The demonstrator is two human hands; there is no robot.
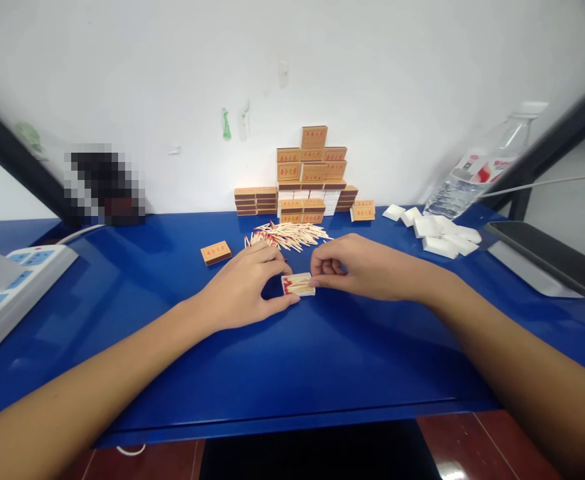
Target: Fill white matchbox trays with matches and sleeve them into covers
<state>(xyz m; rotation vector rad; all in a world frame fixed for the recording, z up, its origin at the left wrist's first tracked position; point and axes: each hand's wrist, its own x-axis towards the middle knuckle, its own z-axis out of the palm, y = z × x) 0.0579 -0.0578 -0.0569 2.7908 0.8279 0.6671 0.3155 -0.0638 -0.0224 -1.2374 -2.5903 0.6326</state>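
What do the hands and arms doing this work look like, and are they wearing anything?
They are a person's: a bare, five-fingered left hand and a matching right hand. The left forearm and right forearm are uncovered. No sleeves, gloves, watch, rings or cables show.

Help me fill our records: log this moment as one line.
left hand: holding white tray; right hand: at tray's right end; tray: matches inside; match pile: behind tray

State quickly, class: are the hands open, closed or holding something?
Left hand: holding the tray by its edges.
Right hand: curled at the matches; whether it holds any cannot be told.
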